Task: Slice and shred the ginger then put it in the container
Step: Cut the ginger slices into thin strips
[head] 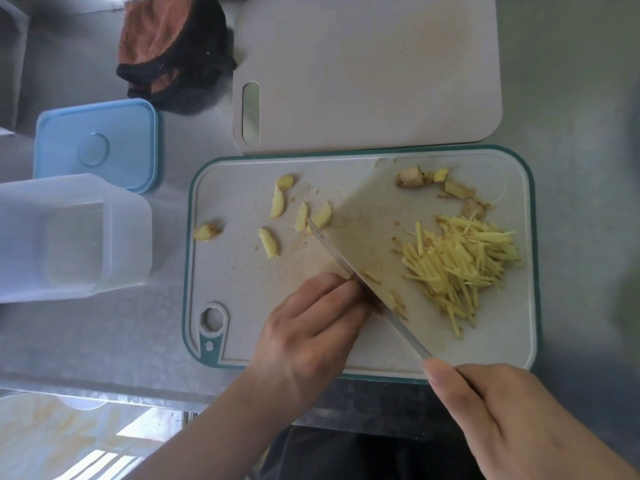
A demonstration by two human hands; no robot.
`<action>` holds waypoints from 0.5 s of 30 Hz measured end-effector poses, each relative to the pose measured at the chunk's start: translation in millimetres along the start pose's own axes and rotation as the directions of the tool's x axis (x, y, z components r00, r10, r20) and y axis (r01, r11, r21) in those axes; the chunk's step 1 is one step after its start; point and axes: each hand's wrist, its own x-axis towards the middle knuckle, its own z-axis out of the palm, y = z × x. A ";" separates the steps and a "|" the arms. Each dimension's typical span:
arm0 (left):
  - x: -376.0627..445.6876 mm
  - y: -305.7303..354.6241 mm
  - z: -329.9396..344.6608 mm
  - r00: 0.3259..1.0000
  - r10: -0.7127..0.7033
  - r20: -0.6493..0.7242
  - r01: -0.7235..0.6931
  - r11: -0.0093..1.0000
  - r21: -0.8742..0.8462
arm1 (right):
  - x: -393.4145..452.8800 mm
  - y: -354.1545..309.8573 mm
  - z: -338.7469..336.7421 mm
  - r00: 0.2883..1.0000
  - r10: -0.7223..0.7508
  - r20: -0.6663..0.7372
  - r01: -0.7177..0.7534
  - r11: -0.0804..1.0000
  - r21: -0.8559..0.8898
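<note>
The right hand (pixel 502 417) grips the knife (pixel 374 244) by its handle, blade tilted across the middle of the green-rimmed cutting board (pixel 242 271). The left hand (pixel 311 327), fingers curled, presses against the blade's side; what it holds is hidden. Shredded ginger (pixel 460 268) is heaped near the board's right edge, slices (pixel 277 206) toward its left. Left of the board on the grey steel counter (pixel 104 341) stand a clear container (pixel 69 237) and a blue lid (pixel 97 143); behind are a second board (pixel 374 71) and a cloth (pixel 173 50).

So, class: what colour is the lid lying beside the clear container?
Light blue: the lid shows best in the head view, flat on the counter behind the clear container.
</note>
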 end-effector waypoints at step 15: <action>-0.2 0.6 -2.0 1.000 -0.002 0.000 0.002 1.000 0.019 | -9.9 -2.4 -4.0 0.999 0.040 0.009 -0.040 0.999 -0.006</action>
